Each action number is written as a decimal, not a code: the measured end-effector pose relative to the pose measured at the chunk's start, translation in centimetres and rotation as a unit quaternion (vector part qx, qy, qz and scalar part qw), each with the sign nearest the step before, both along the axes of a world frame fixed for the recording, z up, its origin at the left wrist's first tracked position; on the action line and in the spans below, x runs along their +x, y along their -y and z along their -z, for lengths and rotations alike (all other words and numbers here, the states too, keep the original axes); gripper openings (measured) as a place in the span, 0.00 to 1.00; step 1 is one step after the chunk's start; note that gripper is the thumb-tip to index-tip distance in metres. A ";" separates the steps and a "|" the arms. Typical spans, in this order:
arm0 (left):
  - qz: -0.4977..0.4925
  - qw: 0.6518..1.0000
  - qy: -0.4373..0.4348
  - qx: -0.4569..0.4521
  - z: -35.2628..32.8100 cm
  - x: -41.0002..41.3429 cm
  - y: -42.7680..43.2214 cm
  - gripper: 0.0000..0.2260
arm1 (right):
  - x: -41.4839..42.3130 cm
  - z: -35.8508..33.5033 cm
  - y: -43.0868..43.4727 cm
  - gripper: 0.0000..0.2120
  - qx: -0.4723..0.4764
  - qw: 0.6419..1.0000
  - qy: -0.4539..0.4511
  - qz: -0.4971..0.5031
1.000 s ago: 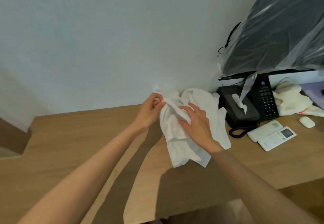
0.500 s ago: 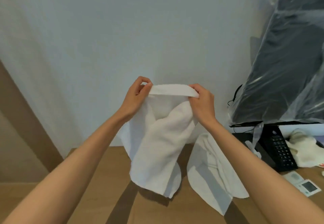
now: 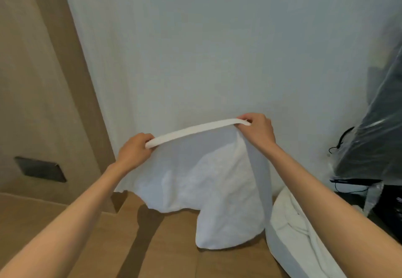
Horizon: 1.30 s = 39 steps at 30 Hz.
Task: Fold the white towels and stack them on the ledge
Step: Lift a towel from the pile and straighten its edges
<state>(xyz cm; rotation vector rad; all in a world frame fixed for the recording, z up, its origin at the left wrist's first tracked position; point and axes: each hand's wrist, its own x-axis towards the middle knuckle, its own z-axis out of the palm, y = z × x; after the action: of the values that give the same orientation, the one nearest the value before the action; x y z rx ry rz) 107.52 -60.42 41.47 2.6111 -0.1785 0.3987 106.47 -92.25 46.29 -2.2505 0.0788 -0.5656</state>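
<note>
A white towel (image 3: 202,182) hangs spread out in the air in front of the wall, its lower edge uneven above the wooden ledge (image 3: 169,249). My left hand (image 3: 136,150) pinches the towel's top left corner. My right hand (image 3: 256,129) pinches the top right corner, held a little higher. The top hem is stretched taut between them. A second white towel (image 3: 295,240) lies crumpled on the ledge at the lower right, partly hidden by my right forearm.
A pale wall stands close behind the towel. A beige panel with a dark plate (image 3: 40,169) is on the left. A black screen wrapped in clear plastic (image 3: 374,129) with cables stands at the right edge.
My hands have moved apart along the top hem, spreading the lifted towel wide. One second ago the towel lay bunched on the ledge. The view has tilted up and left.
</note>
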 end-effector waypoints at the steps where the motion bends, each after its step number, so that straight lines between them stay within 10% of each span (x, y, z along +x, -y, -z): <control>1: -0.016 1.000 -0.013 0.003 0.8 -0.1 -0.6 0.06 | 0.0 1.1 0.2 0.07 -0.033 0.999 -0.042 0.010; 8: -0.079 0.993 -0.088 -0.026 4.8 -0.7 -1.7 0.09 | -1.3 9.3 1.5 0.24 -0.137 0.941 -0.306 0.033; 15: 0.032 0.936 -0.128 -0.328 1.4 -0.6 3.5 0.09 | -0.1 5.4 -1.1 0.11 0.498 0.820 -0.281 -0.028; 20: -0.007 0.925 -0.149 -0.350 4.7 -1.0 5.8 0.06 | -0.2 7.7 -2.9 0.08 0.339 0.871 -0.326 -0.144; 29: -0.083 0.878 -0.337 -0.331 20.5 -5.9 4.6 0.23 | -3.8 23.2 -2.2 0.21 0.124 0.851 -0.503 -0.088; 39: -0.196 0.823 -0.286 -0.449 25.7 -6.0 5.7 0.14 | -5.1 29.9 -0.3 0.30 0.247 0.820 -0.514 0.054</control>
<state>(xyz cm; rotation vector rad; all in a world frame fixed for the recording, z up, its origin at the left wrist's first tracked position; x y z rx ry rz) 101.54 -66.11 15.77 1.6829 0.6196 -0.1755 101.40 -91.94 16.36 -1.7845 0.7997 0.6249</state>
